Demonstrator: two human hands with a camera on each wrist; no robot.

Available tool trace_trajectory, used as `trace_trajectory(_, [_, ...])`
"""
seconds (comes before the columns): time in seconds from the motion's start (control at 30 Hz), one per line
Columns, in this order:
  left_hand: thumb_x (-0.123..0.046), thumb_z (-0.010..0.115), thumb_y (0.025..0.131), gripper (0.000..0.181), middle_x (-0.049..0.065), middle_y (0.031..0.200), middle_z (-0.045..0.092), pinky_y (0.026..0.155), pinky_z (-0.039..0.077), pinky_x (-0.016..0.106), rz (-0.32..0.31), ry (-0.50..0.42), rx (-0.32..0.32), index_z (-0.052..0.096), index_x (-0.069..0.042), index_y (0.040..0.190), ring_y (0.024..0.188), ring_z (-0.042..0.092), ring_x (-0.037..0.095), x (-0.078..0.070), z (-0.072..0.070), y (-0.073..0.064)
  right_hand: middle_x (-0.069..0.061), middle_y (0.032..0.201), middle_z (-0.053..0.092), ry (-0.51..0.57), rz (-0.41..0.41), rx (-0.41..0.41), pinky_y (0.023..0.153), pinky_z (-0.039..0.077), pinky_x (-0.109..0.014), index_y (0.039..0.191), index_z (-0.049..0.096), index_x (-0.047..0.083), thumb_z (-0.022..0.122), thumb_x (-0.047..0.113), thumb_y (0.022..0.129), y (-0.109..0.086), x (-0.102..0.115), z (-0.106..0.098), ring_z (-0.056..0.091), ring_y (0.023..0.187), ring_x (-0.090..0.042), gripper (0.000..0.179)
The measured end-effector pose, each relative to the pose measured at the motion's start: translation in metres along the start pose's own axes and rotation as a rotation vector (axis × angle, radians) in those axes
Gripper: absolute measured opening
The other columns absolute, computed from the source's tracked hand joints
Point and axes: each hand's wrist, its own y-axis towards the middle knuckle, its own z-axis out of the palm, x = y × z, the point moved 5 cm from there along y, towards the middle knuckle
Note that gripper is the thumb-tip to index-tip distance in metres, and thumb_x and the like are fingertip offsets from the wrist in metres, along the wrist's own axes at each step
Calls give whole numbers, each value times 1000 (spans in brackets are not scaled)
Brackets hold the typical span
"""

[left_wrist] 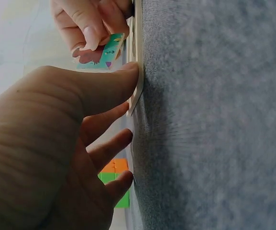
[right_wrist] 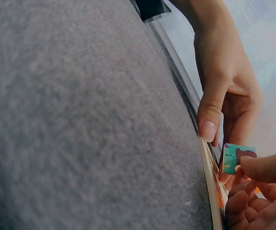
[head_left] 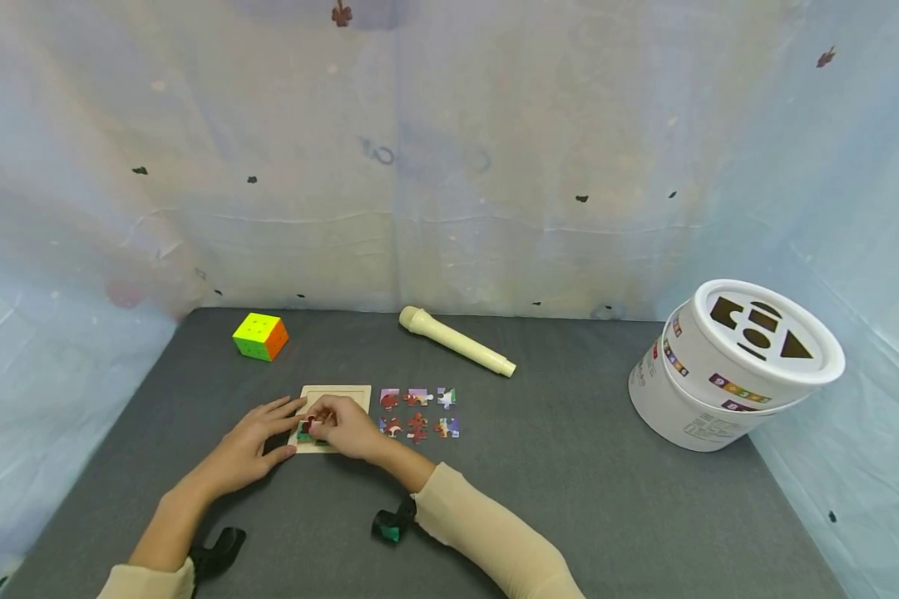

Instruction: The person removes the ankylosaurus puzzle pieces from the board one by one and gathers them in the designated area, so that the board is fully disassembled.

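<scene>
My right hand (head_left: 350, 428) pinches a jigsaw piece (right_wrist: 230, 158) between thumb and fingers, close over the left part of a light wooden puzzle tray (head_left: 348, 389). The piece is teal with a dark red figure, and in the left wrist view it stands tilted up from the tray. My left hand (head_left: 249, 447) has its fingers spread at the tray's left side. Its thumb (left_wrist: 121, 79) rests on the tray's near edge. Right of the tray lie several loose jigsaw pieces (head_left: 417, 426) in two rows. My right hand hides much of the tray's inside.
A speed cube (head_left: 254, 334) with yellow, green and orange faces sits at the back left. Behind the loose pieces lies a cream microphone-shaped stick (head_left: 456, 339). At the right stands a large white bucket (head_left: 689, 416), its lid cut with shaped holes. Plastic sheeting surrounds the grey table.
</scene>
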Motion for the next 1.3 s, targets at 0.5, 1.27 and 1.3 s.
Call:
trace_trajectory(0.5, [-10, 78, 86, 49, 21, 150, 46, 100, 31, 71, -6, -44, -7, 63, 0, 132, 137, 33, 51, 0, 0, -1, -11, 90, 65, 56, -26, 33, 57, 42, -15, 100, 68, -2, 66, 1, 95, -2, 2, 1, 49, 61, -1, 7])
trace_trajectory(1.27, [-9, 77, 87, 48, 21, 149, 46, 101, 31, 71, -8, -35, 1, 64, -3, 133, 138, 33, 51, -1, 0, -1, -11, 87, 64, 6, -102, 29, 55, 42, -15, 109, 66, -3, 64, -3, 95, -28, 7, -14, 48, 58, -3, 14])
trace_trajectory(1.3, [-8, 77, 87, 48, 21, 149, 46, 101, 31, 71, -9, -35, 0, 64, -3, 133, 138, 33, 51, -1, 0, 0, -9, 85, 63, -14, -102, 24, 54, 42, -14, 109, 66, -3, 65, -2, 95, -32, 7, -17, 47, 57, -3, 15])
